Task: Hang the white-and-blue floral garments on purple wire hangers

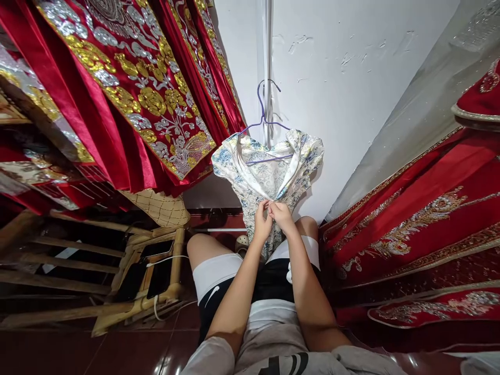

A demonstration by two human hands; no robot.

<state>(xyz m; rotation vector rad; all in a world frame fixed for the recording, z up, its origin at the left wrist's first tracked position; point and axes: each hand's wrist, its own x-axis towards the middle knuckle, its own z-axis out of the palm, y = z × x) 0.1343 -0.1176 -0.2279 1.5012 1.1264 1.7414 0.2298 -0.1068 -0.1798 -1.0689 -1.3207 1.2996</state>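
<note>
In front of me a white floral blouse (232,172) with short sleeves and an open neckline hangs on a purple hanger (262,107). My left hand (264,221) pinches the front of the garment at the bottom of the neckline. Right beside it, my right hand (282,214) is also closed on the fabric there, its fingertips meeting those of the left. Whether a button or other fastener lies between the fingers is hidden. Below the hands the lower part of the garment falls between my knees.
Red embroidered garments (156,99) hang at the left, and more red garments (414,229) are at the right. A bamboo chair (175,265) with a phone (157,248) and a white cable stands at lower left. Behind the hanger are a vertical pole (267,47) and a white wall (332,94).
</note>
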